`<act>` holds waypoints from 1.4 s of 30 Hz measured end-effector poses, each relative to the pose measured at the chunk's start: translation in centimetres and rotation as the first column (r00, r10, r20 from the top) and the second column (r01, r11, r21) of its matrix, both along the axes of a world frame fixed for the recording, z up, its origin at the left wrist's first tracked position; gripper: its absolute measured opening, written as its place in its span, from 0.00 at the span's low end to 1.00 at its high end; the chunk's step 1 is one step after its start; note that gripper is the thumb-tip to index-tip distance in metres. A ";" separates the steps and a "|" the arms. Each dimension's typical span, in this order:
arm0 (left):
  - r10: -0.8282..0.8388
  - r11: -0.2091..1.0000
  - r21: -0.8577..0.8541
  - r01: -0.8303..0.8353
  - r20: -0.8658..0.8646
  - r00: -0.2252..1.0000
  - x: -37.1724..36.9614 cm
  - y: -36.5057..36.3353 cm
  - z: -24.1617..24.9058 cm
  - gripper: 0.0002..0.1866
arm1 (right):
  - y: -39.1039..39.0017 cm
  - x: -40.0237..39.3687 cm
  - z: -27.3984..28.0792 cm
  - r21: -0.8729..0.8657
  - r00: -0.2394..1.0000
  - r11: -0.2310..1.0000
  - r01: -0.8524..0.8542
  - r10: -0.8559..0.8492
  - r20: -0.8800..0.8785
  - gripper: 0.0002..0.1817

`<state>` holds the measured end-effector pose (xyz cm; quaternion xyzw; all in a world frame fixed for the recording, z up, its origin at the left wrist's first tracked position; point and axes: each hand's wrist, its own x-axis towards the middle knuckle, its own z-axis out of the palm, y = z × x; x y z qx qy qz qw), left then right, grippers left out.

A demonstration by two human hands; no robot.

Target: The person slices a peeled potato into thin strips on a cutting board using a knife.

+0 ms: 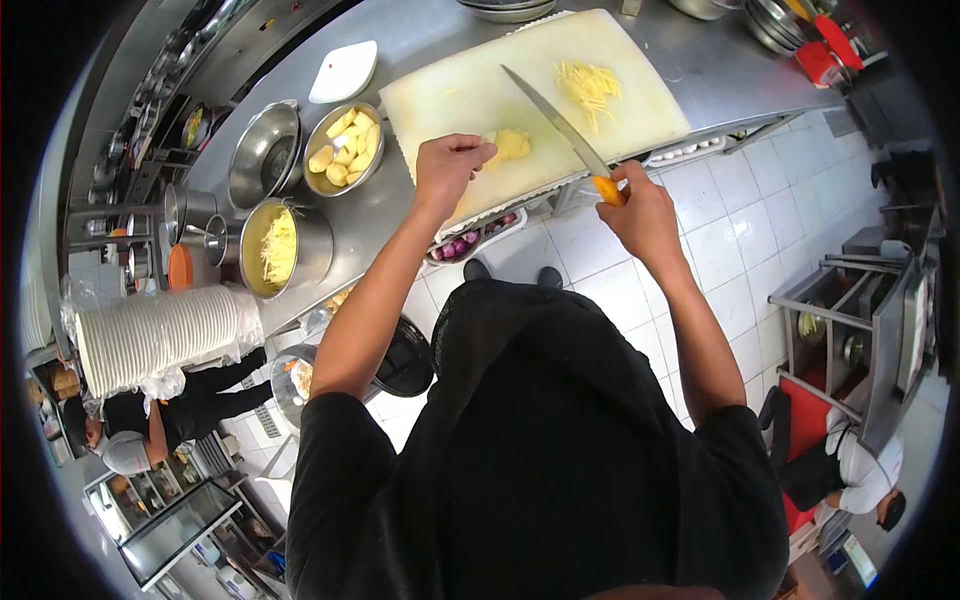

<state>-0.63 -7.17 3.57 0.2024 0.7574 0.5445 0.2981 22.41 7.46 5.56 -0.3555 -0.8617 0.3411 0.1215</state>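
My right hand [640, 210] is wrapped around the orange handle of a kitchen knife [556, 118], whose long blade lies slanted over the white cutting board [430, 95]. My left hand [453, 170] has its fingers curled and pressed together just left of some peeled potato slices [512, 144]; whether anything small is between the fingertips is hidden. Farther up the board, to the right of the blade, lies a small pile of potato strips [590, 86].
Left of the board stand a bowl of peeled potatoes [345, 150], a metal bowl [266, 155], and a pot with potato strips [279, 250]. Stacked white plates [165, 335] sit nearby. Red onions [455, 246] lie below the counter. Other people are at both sides.
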 end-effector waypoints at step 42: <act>-0.462 0.879 -0.309 0.362 -0.739 0.490 0.5 2.5 -3.0 0.15 | -4.0 0.1 -1.0 -0.118 0.987 0.981 -0.156 0.158 0.008 0.19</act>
